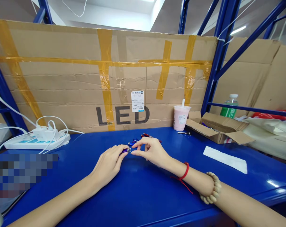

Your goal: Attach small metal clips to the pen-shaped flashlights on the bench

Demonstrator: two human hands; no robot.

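Note:
My left hand (111, 160) is closed around a small, dark purple-blue stick-like object (125, 151). Its shiny metal end points right, and the rest is hidden by my fingers, so I cannot tell its exact kind. Just right of that metal end is my right hand (151, 151), thumb and forefinger curved with a small gap between the tips. Nothing shows in that gap. On the blue table (138, 195) behind my hands lie a small blue item (131, 143) and red slender items (146, 136), partly covered by my right hand.
A pink drink cup (180, 118) with a straw stands at the back, beside an open cardboard box (210, 127). White paper (225, 159) lies to the right. At left sits a power strip (22, 143) with cables. A large cardboard panel (74, 91) closes off the back.

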